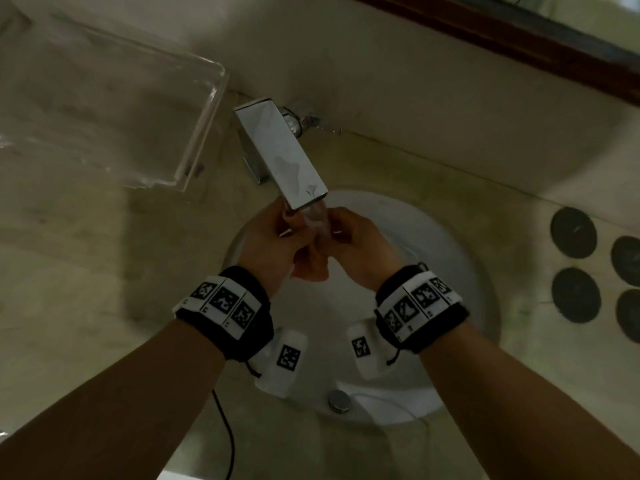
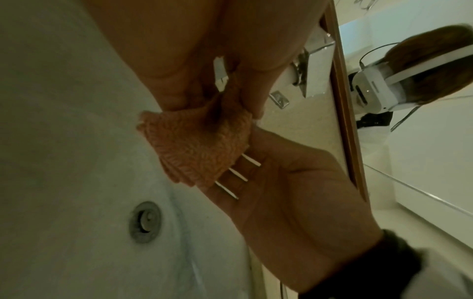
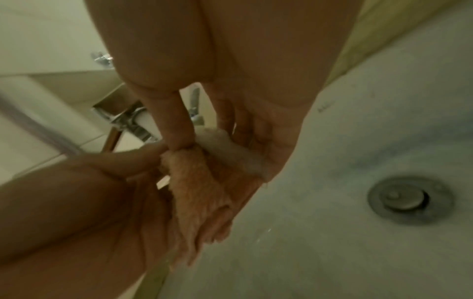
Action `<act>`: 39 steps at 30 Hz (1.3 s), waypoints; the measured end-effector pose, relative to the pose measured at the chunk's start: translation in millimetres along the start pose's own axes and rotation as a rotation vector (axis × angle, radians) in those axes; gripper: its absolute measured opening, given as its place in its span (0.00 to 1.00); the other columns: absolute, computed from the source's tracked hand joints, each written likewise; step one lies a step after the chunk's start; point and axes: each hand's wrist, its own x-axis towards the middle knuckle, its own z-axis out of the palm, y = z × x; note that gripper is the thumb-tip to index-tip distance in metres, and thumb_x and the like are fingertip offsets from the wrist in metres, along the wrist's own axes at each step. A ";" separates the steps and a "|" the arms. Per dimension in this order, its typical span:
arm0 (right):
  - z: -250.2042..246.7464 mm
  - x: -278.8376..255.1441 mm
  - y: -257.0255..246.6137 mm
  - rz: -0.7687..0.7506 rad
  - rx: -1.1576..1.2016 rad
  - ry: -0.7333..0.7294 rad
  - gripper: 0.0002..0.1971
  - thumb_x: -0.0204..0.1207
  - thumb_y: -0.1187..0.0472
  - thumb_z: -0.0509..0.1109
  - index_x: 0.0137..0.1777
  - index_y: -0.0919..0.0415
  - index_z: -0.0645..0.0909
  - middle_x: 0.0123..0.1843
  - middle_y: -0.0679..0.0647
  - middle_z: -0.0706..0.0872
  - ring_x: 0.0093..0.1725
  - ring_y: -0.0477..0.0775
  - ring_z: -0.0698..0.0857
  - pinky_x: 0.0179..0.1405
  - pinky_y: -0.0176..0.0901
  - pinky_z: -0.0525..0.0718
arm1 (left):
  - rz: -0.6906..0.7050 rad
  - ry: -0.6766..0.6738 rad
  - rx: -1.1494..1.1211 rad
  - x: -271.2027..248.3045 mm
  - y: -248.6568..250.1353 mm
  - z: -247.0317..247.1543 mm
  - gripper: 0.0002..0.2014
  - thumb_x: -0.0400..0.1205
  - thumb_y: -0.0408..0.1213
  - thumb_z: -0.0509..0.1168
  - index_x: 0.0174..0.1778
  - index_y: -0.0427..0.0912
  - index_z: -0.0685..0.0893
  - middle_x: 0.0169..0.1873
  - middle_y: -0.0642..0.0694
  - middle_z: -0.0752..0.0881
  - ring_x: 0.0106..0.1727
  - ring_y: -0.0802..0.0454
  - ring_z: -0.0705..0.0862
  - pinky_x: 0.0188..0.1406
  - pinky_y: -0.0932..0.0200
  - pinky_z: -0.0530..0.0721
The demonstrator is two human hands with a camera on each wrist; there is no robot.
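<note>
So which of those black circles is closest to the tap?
The top-left black circle: it is the highest of the four, in the column nearer the tap.

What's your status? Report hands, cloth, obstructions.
Left hand and right hand pinch cloth under faucet, water running. Cloth wraps fork, tines out over right palm. Only faucet close overhead; sink below.

Left hand (image 1: 273, 244) and right hand (image 1: 358, 244) bare; black wristbands (image 1: 239, 327) carry white strips of three square black-and-white markers, white tagged camera pods (image 1: 273, 375) hang beneath, thin black cable (image 1: 227, 431) trails from the left one
</note>
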 end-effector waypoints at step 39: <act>-19.1 4.8 8.4 -0.157 -0.348 0.179 0.08 0.78 0.60 0.71 0.56 0.58 0.84 0.62 0.51 0.76 0.53 0.44 0.75 0.50 0.31 0.72 | 0.087 0.051 0.456 17.3 -12.6 -7.3 0.16 0.65 0.48 0.80 0.42 0.42 0.88 0.32 0.49 0.86 0.35 0.56 0.88 0.39 0.57 0.87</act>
